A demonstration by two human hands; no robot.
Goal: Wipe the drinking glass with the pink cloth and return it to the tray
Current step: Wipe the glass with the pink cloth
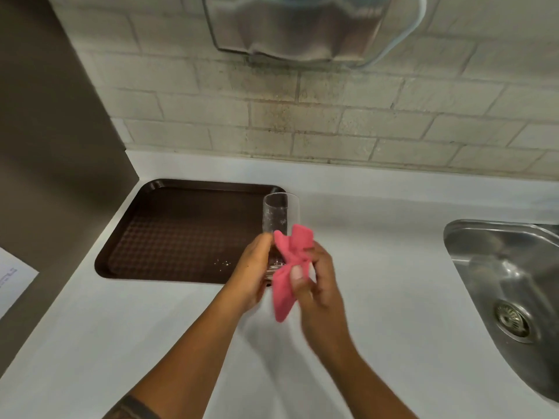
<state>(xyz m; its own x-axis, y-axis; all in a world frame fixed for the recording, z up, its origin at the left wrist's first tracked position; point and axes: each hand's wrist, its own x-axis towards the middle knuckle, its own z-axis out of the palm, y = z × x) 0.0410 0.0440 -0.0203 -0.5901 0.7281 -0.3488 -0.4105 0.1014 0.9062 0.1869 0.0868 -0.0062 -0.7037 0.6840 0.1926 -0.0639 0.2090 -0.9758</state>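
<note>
Left hand (253, 267) gripped glass (279, 220) at frame centre, right hand (314, 285) pinched pink cloth (292, 267) against it, brown tray (181, 231) behind, left of centre.

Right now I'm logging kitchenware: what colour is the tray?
Dark brown tray, textured surface; head view.

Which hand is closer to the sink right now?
Right. The right hand, holding the pink cloth, is on the side toward the sink; the left hand, gripping the glass, is farther, over the tray's edge.

Pink cloth (292, 267), clear glass (279, 219), brown waffle-patterned tray (181, 237).
</note>
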